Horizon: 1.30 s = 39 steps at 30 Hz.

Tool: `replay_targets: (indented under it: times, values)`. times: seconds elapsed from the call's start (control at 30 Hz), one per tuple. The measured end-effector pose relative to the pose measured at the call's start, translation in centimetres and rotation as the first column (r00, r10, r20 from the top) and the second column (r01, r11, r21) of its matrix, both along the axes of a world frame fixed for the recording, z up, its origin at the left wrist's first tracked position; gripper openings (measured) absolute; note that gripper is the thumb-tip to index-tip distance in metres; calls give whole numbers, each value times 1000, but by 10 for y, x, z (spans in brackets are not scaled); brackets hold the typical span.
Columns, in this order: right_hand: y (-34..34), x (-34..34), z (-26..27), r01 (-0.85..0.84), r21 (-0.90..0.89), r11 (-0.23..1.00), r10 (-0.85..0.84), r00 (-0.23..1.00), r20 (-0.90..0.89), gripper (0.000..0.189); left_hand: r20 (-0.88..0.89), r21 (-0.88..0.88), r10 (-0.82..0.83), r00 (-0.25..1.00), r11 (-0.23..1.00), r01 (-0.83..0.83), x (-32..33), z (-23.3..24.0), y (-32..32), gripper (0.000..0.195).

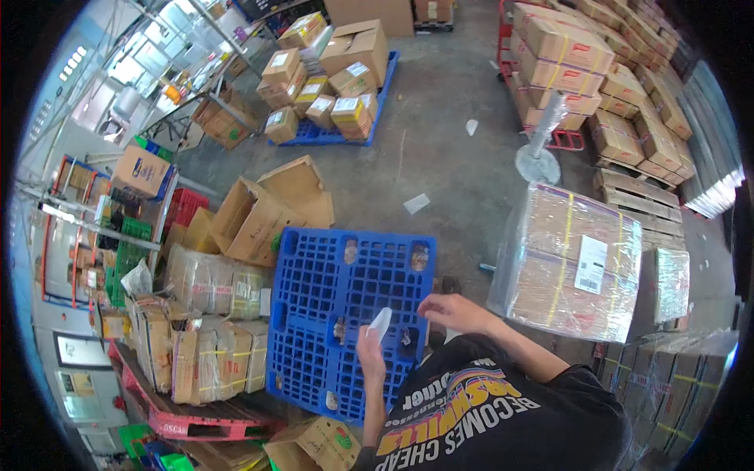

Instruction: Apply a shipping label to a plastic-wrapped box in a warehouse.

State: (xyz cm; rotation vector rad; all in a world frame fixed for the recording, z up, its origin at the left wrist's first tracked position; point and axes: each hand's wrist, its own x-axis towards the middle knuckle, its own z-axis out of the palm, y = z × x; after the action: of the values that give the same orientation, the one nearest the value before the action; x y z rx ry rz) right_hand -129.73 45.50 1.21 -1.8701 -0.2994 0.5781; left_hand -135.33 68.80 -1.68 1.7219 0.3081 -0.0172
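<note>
My left hand is shut on a small white slip, perhaps paper or backing film, above a blue plastic pallet. Nothing shows in my right hand, which hovers over the pallet's right edge with its fingers curled and partly apart. Bare grid makes up the pallet's top, with dirty patches in several openings. To the right stands a film-wrapped stack of cartons with yellow straps and a white label.
Opened cardboard boxes lie left of the pallet, near wrapped cartons on a red pallet. Ahead are a second blue pallet with parcels, a post with a round metal base and a loaded red trolley. Paper scraps litter the floor.
</note>
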Motion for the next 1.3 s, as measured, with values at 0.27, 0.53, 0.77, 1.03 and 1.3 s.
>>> replay_targets:
  times: [0.27, 0.53, 0.77, 1.03, 1.3]
  values:
    - [-52, 109, -40, 167, 134, 977, -179, 980, 85, 23, -314, -22, 13, 949, 1000, -20, 83, -13, -34, 22]
    - [-177, 212, -88, 430, -311, 848, -427, 901, 82, 25, -194, -175, -319, 928, 942, 287, 265, -9, -106, 28]
    - [-241, 245, -119, 394, -573, 718, -425, 901, 88, 34, -236, 90, -273, 933, 949, 301, 402, -2, -137, 24]
    - [-216, 336, -74, 208, -546, 812, -183, 978, 100, 36, -156, -110, -30, 987, 994, 13, 431, -1, -146, 48]
    - [-110, 416, -45, -15, 204, 979, 71, 961, -268, 39, 67, -59, -130, 989, 989, 134, 478, 12, -167, 22]
